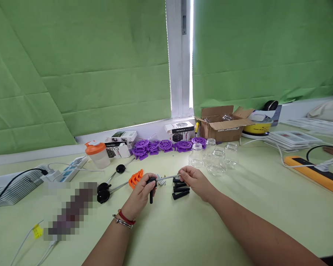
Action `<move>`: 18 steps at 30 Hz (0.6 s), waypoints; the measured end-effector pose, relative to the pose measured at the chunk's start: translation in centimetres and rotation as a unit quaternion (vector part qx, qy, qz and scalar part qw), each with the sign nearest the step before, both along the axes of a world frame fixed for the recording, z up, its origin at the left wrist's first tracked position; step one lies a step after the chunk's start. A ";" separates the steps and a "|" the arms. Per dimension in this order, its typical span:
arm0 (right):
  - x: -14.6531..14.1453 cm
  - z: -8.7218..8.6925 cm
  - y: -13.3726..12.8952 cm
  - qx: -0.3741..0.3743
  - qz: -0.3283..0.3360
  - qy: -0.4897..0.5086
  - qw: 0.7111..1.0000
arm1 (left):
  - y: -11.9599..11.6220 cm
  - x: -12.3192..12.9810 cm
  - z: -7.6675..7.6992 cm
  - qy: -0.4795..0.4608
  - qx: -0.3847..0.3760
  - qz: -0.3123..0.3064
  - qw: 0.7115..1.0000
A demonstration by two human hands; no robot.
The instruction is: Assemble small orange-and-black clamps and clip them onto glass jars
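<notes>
A black part with a thin metal rod (168,177) is held level between my two hands. My left hand (142,192) is closed round the black end, from which a short black handle points down. My right hand (193,181) pinches the rod's far tip; anything small between the fingertips is hidden. Black tubes (181,195) lie just under the right fingers. Small metal screws (161,180) lie behind the rod, between the hands. Orange hooked parts (135,178) rest behind my left hand. Further left are similar rods with black round ends (103,196).
Purple reels (165,145), clear jars (218,162) and an open cardboard box (224,129) stand along the back. An orange-lidded bottle (100,155) and power strip (73,168) are left; an orange power strip (316,173) and cables lie right.
</notes>
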State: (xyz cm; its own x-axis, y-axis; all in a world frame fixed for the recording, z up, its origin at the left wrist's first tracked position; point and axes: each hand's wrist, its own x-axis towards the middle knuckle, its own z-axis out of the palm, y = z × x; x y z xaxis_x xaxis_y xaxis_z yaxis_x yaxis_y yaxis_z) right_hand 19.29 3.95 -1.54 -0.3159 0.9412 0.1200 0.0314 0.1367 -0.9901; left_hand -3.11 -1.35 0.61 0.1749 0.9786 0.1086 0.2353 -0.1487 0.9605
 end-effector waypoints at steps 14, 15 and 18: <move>0.1 0.1 0.0 -0.008 0.012 -0.009 1.000 | -0.1 0.1 0.0 0.000 -0.002 -0.004 1.000; 0.1 0.1 0.0 -0.001 0.015 0.002 1.000 | -0.1 0.1 0.0 0.000 -0.004 -0.002 1.000; 0.1 -0.1 0.0 0.012 0.022 0.018 1.000 | -0.1 0.2 0.0 0.003 -0.007 -0.002 1.000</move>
